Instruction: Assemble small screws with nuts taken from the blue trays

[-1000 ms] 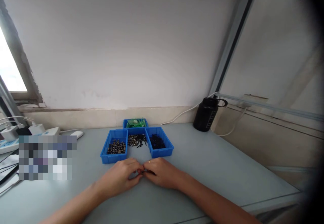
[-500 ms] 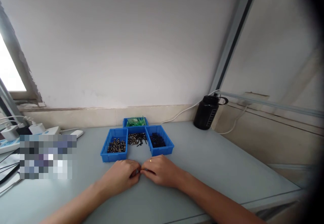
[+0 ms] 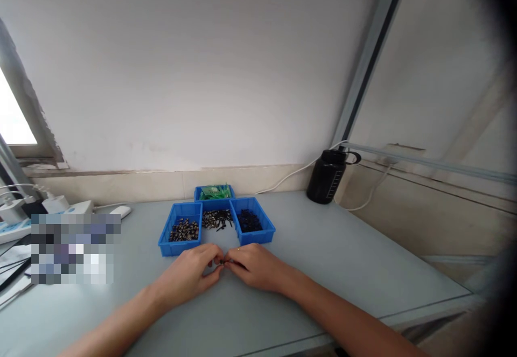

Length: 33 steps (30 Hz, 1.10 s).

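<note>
My left hand (image 3: 197, 268) and my right hand (image 3: 256, 266) meet fingertip to fingertip just in front of the blue bins. Both are closed in a pinch around a small dark screw-like piece (image 3: 222, 262), mostly hidden by the fingers. Beyond my left hand, a blue bin (image 3: 169, 248) holds many small brass-and-dark metal pieces (image 3: 184, 230). Past my right hand stands another blue bin (image 3: 258, 237) with small black screw-like pieces (image 3: 249, 221). Between these bins a loose pile of metal and black pieces (image 3: 217, 219) lies on the table.
Behind the pile, a third blue bin (image 3: 217, 204) contains green packets (image 3: 215, 191). A black bottle (image 3: 326, 178) stands by the wall at the right. Power strip (image 3: 83, 209), chargers, cables and a white mouse-like object (image 3: 121, 211) lie at the left.
My left thumb and fingers have parted slightly, so more of the small dark piece shows between the hands. The whole view has shifted a little; the bins stay in place.
</note>
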### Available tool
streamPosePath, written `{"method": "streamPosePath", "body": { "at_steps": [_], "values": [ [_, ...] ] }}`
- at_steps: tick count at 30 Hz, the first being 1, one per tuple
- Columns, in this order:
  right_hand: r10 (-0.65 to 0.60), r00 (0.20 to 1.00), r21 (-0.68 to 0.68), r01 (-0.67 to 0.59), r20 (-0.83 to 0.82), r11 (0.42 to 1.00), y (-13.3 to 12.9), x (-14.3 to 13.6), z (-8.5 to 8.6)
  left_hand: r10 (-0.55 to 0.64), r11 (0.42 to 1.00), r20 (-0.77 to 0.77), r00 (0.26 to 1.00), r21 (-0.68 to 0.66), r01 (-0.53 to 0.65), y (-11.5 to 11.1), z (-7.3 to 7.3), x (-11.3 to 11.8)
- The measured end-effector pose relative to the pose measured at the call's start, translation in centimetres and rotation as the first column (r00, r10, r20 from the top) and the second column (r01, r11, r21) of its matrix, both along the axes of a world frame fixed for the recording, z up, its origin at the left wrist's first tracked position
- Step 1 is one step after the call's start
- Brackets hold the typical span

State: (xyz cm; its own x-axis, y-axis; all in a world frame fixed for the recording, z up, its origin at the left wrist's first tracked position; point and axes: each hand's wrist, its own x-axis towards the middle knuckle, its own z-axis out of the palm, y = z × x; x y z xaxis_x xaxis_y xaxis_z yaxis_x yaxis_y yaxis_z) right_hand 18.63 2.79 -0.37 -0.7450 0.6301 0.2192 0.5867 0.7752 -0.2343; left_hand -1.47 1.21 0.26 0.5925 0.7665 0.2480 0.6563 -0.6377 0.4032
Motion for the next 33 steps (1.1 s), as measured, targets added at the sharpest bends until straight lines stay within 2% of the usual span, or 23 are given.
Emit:
{"method": "streamPosePath", "body": {
  "at_steps": [4, 8, 13, 20, 27, 33],
  "values": [
    [0.024, 1.0, -0.053, -0.025, -0.015, 0.998, 0.09, 0.06, -0.06, -0.054, 0.997, 0.034, 0.998, -0.05, 0.055, 0.06, -0.16, -0.05],
    [-0.002, 1.0, -0.092, 0.001, -0.013, 0.996, 0.24, 0.18, 0.04, -0.052, 0.997, 0.025, 0.998, -0.057, 0.053, -0.15, 0.08, -0.03],
    [-0.054, 0.999, -0.081, 0.053, -0.006, 0.995, 0.2, 0.32, 0.45, -0.037, 0.999, -0.057, 0.998, 0.005, 0.038, -0.2, 0.36, 0.02],
    [-0.026, 1.0, -0.054, 0.027, 0.014, 0.998, 0.06, 0.22, 0.71, -0.077, 0.995, -0.102, 0.992, 0.059, 0.083, 0.29, -0.18, -0.09],
    [-0.099, 0.995, -0.068, 0.098, -0.014, 0.993, 0.02, 0.26, 0.89, -0.013, 0.998, -0.113, 0.994, 0.053, 0.019, 0.17, -0.03, -0.08],
    [-0.112, 0.993, -0.067, 0.109, -0.044, 0.992, 0.13, 0.47, 0.69, -0.01, 0.999, -0.114, 0.993, 0.051, 0.016, 0.32, 0.06, -0.13]
  ]
}}
